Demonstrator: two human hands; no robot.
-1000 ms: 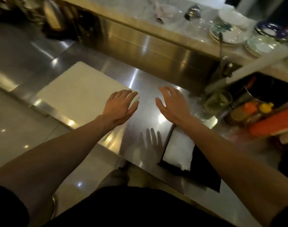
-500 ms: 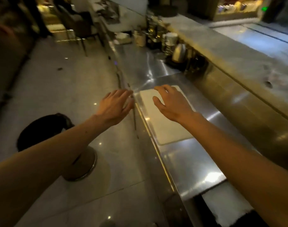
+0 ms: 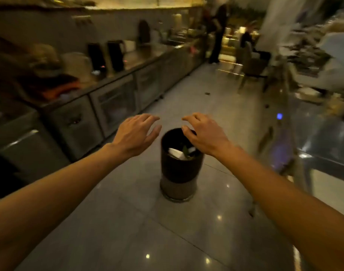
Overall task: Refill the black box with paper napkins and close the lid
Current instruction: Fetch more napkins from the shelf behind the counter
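Note:
My left hand (image 3: 136,132) and my right hand (image 3: 202,133) are stretched out in front of me at about waist height, palms down, fingers apart, holding nothing. Neither the black box nor the paper napkins are in view. Below and between my hands stands a round dark waste bin (image 3: 180,167) on the tiled floor, with white crumpled paper inside it. The picture is blurred by motion.
A long steel counter with cabinets (image 3: 112,98) runs along the left, carrying dark appliances (image 3: 105,57). A shiny steel counter edge (image 3: 311,145) is on the right. A person (image 3: 216,32) stands far down the aisle near chairs (image 3: 253,71).
The view has swung left from the steel counter with the white board and napkin stack to the aisle. My hands stay outstretched and empty; the bin now sits between them.

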